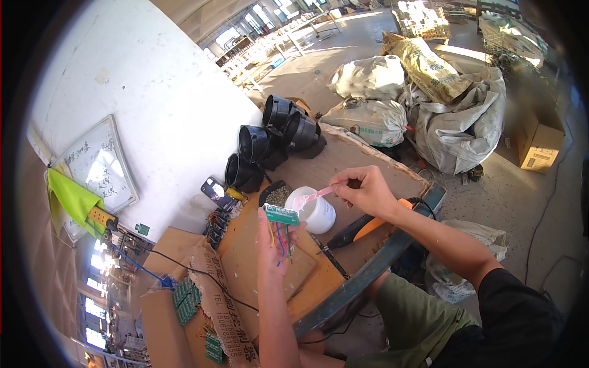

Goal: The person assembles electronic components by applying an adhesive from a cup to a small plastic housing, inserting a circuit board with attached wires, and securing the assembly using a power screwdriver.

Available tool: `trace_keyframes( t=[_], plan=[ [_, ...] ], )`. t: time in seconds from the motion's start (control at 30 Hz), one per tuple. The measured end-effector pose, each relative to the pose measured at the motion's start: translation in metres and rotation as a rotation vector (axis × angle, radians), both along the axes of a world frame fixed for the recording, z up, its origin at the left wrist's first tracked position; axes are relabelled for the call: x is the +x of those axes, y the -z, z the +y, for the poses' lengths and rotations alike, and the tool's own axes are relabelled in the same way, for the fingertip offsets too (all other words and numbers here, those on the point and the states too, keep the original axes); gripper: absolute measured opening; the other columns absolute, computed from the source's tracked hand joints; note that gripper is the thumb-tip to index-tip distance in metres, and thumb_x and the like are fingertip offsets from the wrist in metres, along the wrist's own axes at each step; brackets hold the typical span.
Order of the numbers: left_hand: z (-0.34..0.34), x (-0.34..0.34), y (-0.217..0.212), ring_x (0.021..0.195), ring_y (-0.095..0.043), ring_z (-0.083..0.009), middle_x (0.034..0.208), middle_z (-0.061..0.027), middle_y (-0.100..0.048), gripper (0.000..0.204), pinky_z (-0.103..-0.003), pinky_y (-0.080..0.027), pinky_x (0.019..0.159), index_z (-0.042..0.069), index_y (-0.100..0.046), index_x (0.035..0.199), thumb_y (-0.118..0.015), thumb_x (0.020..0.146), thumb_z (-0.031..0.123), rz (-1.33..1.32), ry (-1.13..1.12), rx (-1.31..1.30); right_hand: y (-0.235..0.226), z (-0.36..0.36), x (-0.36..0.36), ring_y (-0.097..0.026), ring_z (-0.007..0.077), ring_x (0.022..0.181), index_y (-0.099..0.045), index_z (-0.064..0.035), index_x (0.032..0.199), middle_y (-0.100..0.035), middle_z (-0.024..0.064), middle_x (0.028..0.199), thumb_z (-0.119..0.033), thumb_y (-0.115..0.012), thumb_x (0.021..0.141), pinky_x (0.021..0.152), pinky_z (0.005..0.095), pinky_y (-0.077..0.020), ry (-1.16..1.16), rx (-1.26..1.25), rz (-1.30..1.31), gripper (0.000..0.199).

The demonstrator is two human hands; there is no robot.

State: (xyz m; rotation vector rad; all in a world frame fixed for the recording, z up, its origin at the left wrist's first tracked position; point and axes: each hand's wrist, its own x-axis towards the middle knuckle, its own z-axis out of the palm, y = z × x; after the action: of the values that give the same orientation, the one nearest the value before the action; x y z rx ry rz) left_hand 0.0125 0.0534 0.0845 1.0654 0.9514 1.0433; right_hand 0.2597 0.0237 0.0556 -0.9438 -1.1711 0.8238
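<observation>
Green and flat, the small circuit board sits at the top of the left hand, pinched between thumb and fingers, with its coloured wires (yellow, red, blue) hanging down across the palm. The board's long axis runs roughly left to right in the head view, tilted a little down toward the right, and its upper face is turned up toward the camera.

The right hand is raised just to the right of it and slightly higher. Its grip is pressed together on a thin pink stick, which looks like a small brush or applicator; the far tip points left and a little downward, over the rim of a white tub. That tub stands on the cardboard-covered worktop directly between the two hands, touching or nearly touching the board's right end as seen from above; which of the two cannot be told.

So the board lies to the left of and below the stick's tip, near it, with the tub's mouth under the tip. The stick's axis and the board's long axis run almost in line, and the right hand is the nearer one to the tub.

Behind the tub lies an orange-and-black handled tool, and black pipe fittings are stacked at the worktop's far edge.
</observation>
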Motion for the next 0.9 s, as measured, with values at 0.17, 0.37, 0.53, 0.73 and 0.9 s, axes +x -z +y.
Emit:
trace_keyframes(
  t=[0.17, 0.37, 0.53, 0.73, 0.9],
  plan=[
    [0.000, -0.005, 0.002, 0.063, -0.062, -0.0154, 0.085, -0.0157, -0.072, 0.062, -0.027, -0.048, 0.058, 0.003, -0.064, 0.103, -0.040, 0.102, 0.060, -0.021, 0.020, 0.009, -0.002, -0.004, -0.003, -0.062, 0.0097, 0.058, -0.073, 0.0059, 0.095, -0.068, 0.0068, 0.069, -0.004, -0.071, 0.084, 0.054, 0.0254, -0.0496, -0.008, 0.028, -0.045, 0.015],
    [0.005, -0.014, 0.008, 0.066, -0.059, -0.0134, 0.094, -0.0188, -0.071, 0.071, -0.028, -0.051, 0.065, 0.006, -0.062, 0.108, -0.036, 0.097, 0.071, 0.042, 0.041, 0.049, -0.001, -0.007, -0.002, -0.061, 0.0098, 0.057, -0.073, 0.0053, 0.093, -0.067, 0.0068, 0.070, -0.006, -0.074, 0.083, 0.053, 0.0258, -0.0483, 0.029, 0.091, -0.112, 0.015],
    [-0.001, -0.007, 0.001, 0.063, -0.060, -0.0149, 0.087, -0.0148, -0.072, 0.059, -0.027, -0.049, 0.061, 0.005, -0.064, 0.100, -0.040, 0.102, 0.060, -0.062, 0.021, 0.018, -0.002, -0.008, -0.002, -0.060, 0.0087, 0.057, -0.073, 0.0043, 0.093, -0.066, 0.0050, 0.069, -0.005, -0.072, 0.085, 0.053, 0.0247, -0.0480, 0.017, 0.077, -0.050, 0.012],
    [-0.001, -0.006, 0.002, 0.063, -0.060, -0.0153, 0.089, -0.0160, -0.072, 0.059, -0.028, -0.049, 0.060, 0.004, -0.063, 0.102, -0.039, 0.103, 0.058, -0.088, 0.018, 0.008, 0.000, -0.008, -0.004, -0.059, 0.0059, 0.056, -0.072, 0.0047, 0.096, -0.063, 0.0006, 0.068, -0.001, -0.066, 0.086, 0.051, 0.0221, -0.0466, 0.009, 0.086, -0.094, 0.012],
    [-0.001, -0.005, 0.003, 0.064, -0.061, -0.0157, 0.091, -0.0171, -0.073, 0.059, -0.028, -0.049, 0.059, 0.003, -0.063, 0.106, -0.039, 0.103, 0.057, -0.081, 0.004, 0.023, 0.000, -0.008, -0.003, -0.059, 0.0059, 0.057, -0.073, 0.0044, 0.096, -0.063, 0.0006, 0.068, -0.001, -0.066, 0.086, 0.051, 0.0223, -0.0467, 0.031, 0.070, -0.084, 0.012]
  ],
)
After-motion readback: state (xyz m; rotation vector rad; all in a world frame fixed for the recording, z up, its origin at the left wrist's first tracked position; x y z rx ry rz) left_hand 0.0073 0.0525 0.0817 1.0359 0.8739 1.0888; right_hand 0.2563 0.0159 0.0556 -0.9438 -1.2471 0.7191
